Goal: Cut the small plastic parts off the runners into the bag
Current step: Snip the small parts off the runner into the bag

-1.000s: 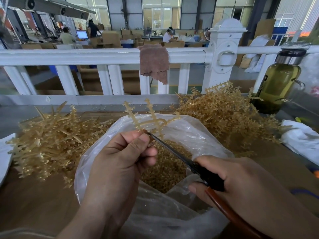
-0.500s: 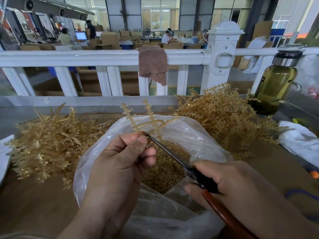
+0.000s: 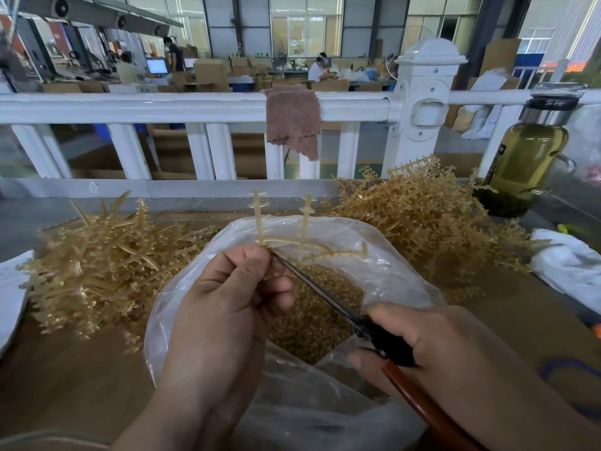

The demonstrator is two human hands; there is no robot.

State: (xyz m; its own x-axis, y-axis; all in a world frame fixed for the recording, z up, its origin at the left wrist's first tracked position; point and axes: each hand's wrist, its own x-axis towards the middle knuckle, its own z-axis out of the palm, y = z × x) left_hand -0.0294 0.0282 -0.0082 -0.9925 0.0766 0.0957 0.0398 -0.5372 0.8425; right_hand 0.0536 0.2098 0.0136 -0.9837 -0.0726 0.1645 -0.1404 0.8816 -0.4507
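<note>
Brown desk [image 3: 65, 369] bounded at its far edge by a white railing [image 3: 162, 107], a cloth [image 3: 292, 122] draped over it. Clear bag [image 3: 390, 255] stands open at centre, cut parts [image 3: 312, 314] heaped inside. Left hand [image 3: 227, 314], fingers pinching a runner [image 3: 305, 229], holds it above the bag mouth. Right hand [image 3: 455, 346], fingers curled round the handles, holds scissors [image 3: 325, 294]; their tip meets the runner beside the left thumb, blades apparently almost closed. Left pile [image 3: 97, 265] and right pile [image 3: 422, 216] of runners crowd the bag's sides. Bottle [image 3: 527, 157] stands behind the right pile.
</note>
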